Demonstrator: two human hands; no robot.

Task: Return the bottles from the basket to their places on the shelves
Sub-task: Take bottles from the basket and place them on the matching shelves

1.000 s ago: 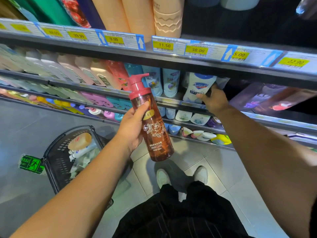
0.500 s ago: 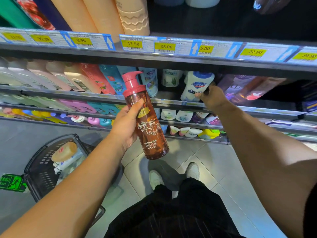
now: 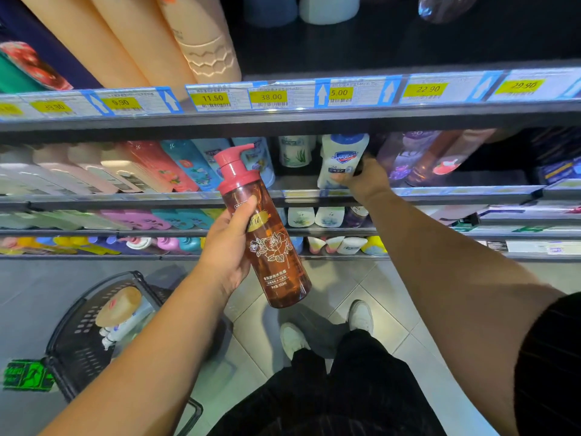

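My left hand point(image 3: 228, 247) grips an amber pump bottle point(image 3: 273, 259) with a red pump top and a rose drawing, held upright in front of the shelves. My right hand point(image 3: 366, 180) reaches onto the second shelf point(image 3: 440, 191) and holds the lower part of a white bottle with a blue cap point(image 3: 341, 158) standing there. The black basket point(image 3: 78, 347) sits on the floor at the lower left with a tan bottle point(image 3: 119, 305) and a white bottle point(image 3: 121, 328) lying in it.
Rows of bottles fill the shelves on the left. The top shelf rail point(image 3: 283, 99) carries yellow price tags. Purple and peach bottles point(image 3: 418, 158) stand right of my right hand. My white shoes point(image 3: 327, 328) stand on the grey tiled floor.
The view has shifted closer to the shelves. My right hand has closed further around the white bottle's base. My left hand still holds the amber bottle in about the same place.
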